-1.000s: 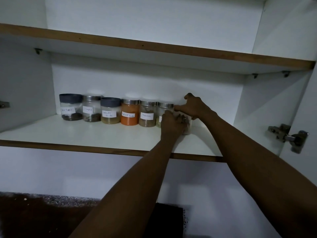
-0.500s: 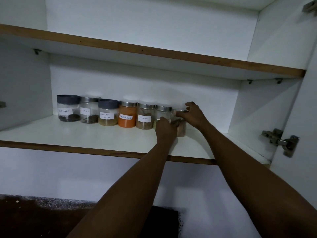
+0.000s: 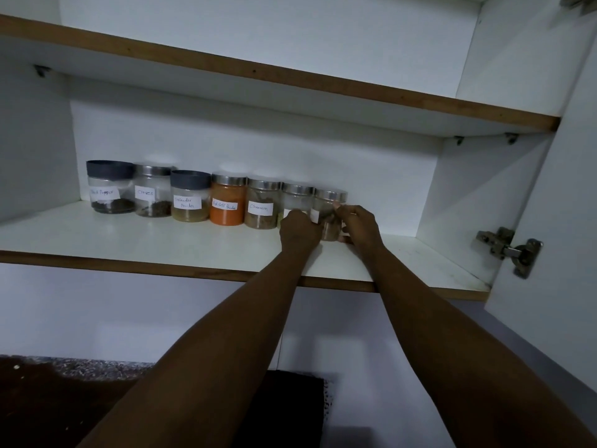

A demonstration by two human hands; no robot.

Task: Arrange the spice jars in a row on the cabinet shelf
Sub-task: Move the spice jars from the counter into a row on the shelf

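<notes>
Several labelled spice jars stand in a row along the back of the white cabinet shelf (image 3: 161, 244): black pepper (image 3: 109, 187), cloves (image 3: 151, 192), coriander powder (image 3: 190, 197), orange red chilli powder (image 3: 227, 202), cinnamon (image 3: 262, 205), then a steel-lidded jar (image 3: 297, 197). The last jar (image 3: 329, 208) at the right end stands on the shelf between my hands. My left hand (image 3: 298, 229) holds its left side and hides part of its label. My right hand (image 3: 358, 226) grips its right side, thumb near the lid.
An upper shelf (image 3: 290, 76) hangs above the jars. The cabinet's right wall and a metal door hinge (image 3: 510, 250) lie to the right. Bare shelf stretches right of the last jar. A dark countertop (image 3: 64, 399) lies below.
Both hands have set the last jar back into line beside the steel-lidded jar. The camera view has shifted slightly, so the shelf sits lower in frame.
</notes>
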